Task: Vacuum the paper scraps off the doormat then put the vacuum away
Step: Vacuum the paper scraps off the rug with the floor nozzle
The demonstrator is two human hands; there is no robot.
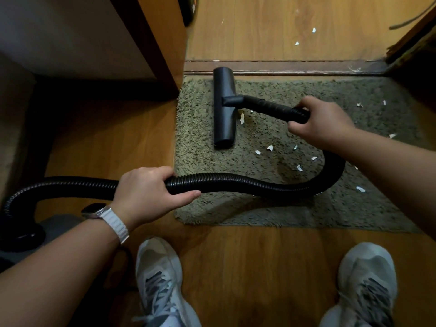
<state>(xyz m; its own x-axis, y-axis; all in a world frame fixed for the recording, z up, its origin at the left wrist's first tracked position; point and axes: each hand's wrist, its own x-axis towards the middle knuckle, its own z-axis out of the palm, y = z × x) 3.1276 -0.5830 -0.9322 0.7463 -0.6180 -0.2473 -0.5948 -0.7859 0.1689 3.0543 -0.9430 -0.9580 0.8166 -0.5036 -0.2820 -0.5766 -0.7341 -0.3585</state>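
Note:
A shaggy olive doormat [271, 208] lies in front of a door threshold. Several white paper scraps [270, 147] dot its middle and right side. A black vacuum floor nozzle [225, 107] rests on the mat's left part, lying lengthwise toward the threshold. My right hand [323, 122] grips the ribbed hose end just behind the nozzle's tube. The black corrugated hose [236, 182] loops across the mat's near half. My left hand [151, 194] grips the hose near the mat's left edge. The hose runs left to the grey vacuum body [56, 226] at the lower left.
A wooden cabinet [162, 43] stands at the mat's far left corner. More paper scraps [296, 43] lie on the wood floor beyond the threshold [306, 67]. A door edge [410, 43] is at the far right. My two grey sneakers [160, 279] stand on the floor before the mat.

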